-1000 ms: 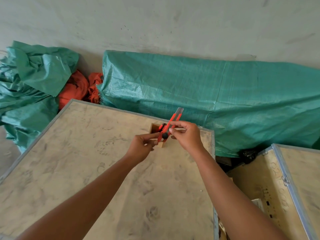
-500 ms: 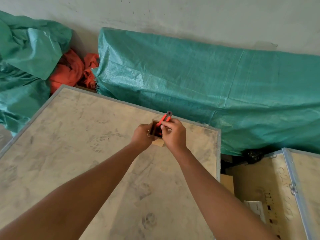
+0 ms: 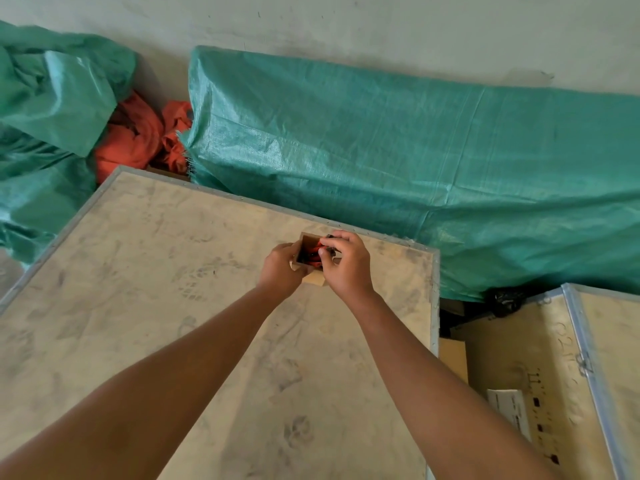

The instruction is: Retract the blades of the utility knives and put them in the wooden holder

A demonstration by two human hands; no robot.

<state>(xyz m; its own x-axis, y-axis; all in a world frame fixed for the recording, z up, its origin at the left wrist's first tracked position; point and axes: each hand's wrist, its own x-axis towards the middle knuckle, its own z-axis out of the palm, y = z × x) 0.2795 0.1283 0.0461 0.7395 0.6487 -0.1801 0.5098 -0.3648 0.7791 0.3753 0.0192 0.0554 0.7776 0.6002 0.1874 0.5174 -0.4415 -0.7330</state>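
- Both hands meet at the holder [image 3: 305,242], far right on the crate lid [image 3: 145,306].
- My left hand [image 3: 281,269] is curled against the holder's left wall, gripping it.
- My right hand [image 3: 346,263] sits over the holder's right side, fingers [image 3: 329,241] bent over its rim and pinched on a dark knife end there; how firm the grip is I cannot tell.
- Red knives [image 3: 312,252] show inside the holder, low in the dark opening, just left of my right fingertips.
- One light wooden corner of the holder's base pokes out near my wrists.
- Beyond the lid, a green tarp [image 3: 415,150] lies along the wall, with orange cloth [image 3: 138,136] at far left.
- On the right stands a second crate [image 3: 519,358].
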